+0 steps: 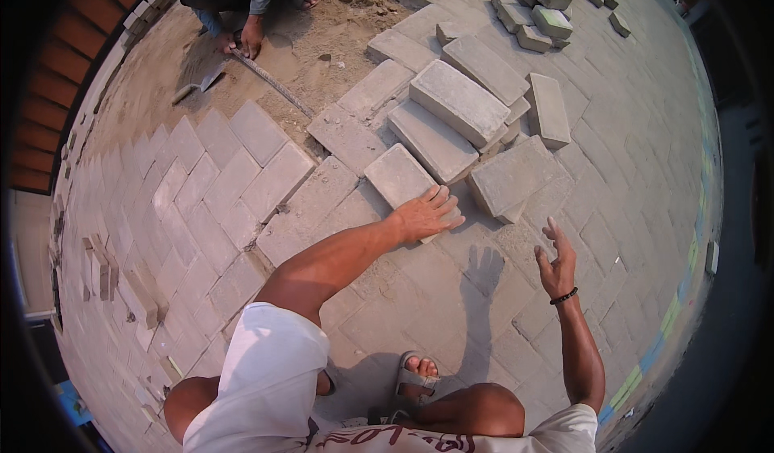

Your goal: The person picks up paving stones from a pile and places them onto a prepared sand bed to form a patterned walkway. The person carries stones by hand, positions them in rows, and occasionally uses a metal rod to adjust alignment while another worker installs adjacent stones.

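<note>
My left hand [427,213] lies over the near end of a grey concrete paving block [395,172], its fingers bent down around the block's right edge; the undersides of the fingers are hidden. Just beyond that block is a loose heap of similar blocks, among them a thick pale block [459,102] on top and a wide block [516,175] at the near right. My right hand [557,259] is raised in the air to the right of the heap, fingers apart and holding nothing. A dark bead bracelet circles its wrist.
Laid pavers [201,187] spread to the left in a slanting pattern, beside bare sand [282,58]. There a crouching person's hands [248,40] hold a ridged metal rod [274,86], near a trowel [201,84]. More loose blocks [552,21] are piled at the far right.
</note>
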A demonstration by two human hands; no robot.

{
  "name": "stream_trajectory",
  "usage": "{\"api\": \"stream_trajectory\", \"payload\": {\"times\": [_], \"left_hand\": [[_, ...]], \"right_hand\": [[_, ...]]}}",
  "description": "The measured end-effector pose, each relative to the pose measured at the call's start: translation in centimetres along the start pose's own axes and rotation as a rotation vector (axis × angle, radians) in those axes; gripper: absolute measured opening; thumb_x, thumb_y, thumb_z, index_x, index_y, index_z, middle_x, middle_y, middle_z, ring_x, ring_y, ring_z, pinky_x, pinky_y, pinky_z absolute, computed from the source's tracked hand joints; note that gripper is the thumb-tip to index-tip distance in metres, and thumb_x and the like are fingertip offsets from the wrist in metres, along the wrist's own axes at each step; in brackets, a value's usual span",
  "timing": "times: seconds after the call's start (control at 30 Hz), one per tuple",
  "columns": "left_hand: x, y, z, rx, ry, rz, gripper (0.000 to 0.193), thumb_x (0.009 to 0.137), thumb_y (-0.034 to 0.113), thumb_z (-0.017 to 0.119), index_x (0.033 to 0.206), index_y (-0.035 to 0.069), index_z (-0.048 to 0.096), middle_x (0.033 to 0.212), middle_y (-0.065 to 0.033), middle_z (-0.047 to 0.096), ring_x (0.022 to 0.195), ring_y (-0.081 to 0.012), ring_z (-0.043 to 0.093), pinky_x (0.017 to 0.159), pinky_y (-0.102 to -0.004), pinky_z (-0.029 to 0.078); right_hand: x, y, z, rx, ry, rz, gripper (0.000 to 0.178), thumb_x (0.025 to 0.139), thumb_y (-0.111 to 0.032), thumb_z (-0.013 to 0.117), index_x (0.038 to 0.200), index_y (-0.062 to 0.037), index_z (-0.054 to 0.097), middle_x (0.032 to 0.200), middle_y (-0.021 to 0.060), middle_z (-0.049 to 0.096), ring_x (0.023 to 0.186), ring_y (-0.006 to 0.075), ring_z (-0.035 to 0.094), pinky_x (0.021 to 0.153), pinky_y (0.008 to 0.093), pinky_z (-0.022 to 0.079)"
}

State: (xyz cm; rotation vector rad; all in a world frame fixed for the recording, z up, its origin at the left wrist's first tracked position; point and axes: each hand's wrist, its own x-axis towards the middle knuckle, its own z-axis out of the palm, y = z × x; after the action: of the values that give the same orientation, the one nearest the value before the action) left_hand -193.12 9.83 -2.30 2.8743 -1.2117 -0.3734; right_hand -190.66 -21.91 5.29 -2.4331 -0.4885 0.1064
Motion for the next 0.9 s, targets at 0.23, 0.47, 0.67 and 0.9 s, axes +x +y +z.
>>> {"api": "stream_trajectory", "payload": {"times": [0.23, 0.47, 0.67, 0.9], "left_hand": [[2.6, 10.6, 1.3, -0.097, 0.292, 0.163, 0.065, 0.084, 0.012, 0.051, 0.142, 0.021, 0.024, 0.137, -0.0227, 0.035, 0.124, -0.0393, 0.036, 0.107, -0.0499, 0.024], [0.5, 14.7, 0.3, -0.393, 0.414, 0.063, 0.041, 0.081, 0.016, 0.055, 0.121, 0.008, 0.053, 0.131, -0.0187, 0.043, 0.122, -0.0383, 0.038, 0.104, -0.0502, 0.027], [-13.2, 0.5, 1.5, -0.19, 0.106, -0.173, 0.037, 0.084, 0.014, 0.051, 0.12, 0.007, 0.055, 0.126, -0.0183, 0.046, 0.125, -0.0392, 0.036, 0.106, -0.0516, 0.025], [-26.8, -8.2, -3.2, -0.116, -0.209, -0.273, 0.039, 0.083, 0.015, 0.053, 0.122, 0.008, 0.053, 0.126, -0.0174, 0.044, 0.119, -0.038, 0.038, 0.103, -0.0495, 0.027]], "right_hand": [[-8.9, 2.6, -0.6, 0.209, 0.064, 0.479, 0.058, 0.077, -0.007, 0.059, 0.133, -0.0071, 0.044, 0.109, 0.0205, 0.06, 0.104, 0.0318, 0.056, 0.09, 0.0419, 0.043], [-8.0, -2.2, 6.0, -0.186, -0.135, -0.077, 0.058, 0.08, -0.023, 0.061, 0.132, -0.0055, 0.042, 0.13, 0.027, 0.041, 0.125, 0.0441, 0.033, 0.103, 0.0546, 0.025], [-6.1, -5.7, 13.4, -0.568, -0.255, -0.067, 0.079, 0.076, -0.046, 0.062, 0.14, -0.0129, 0.03, 0.143, 0.0295, 0.016, 0.131, 0.0484, 0.017, 0.103, 0.0648, 0.01], [-5.8, -6.4, 14.4, -0.61, -0.302, 0.002, 0.083, 0.073, -0.048, 0.064, 0.14, -0.0125, 0.03, 0.144, 0.0292, 0.014, 0.131, 0.0481, 0.015, 0.105, 0.062, 0.01]]}}
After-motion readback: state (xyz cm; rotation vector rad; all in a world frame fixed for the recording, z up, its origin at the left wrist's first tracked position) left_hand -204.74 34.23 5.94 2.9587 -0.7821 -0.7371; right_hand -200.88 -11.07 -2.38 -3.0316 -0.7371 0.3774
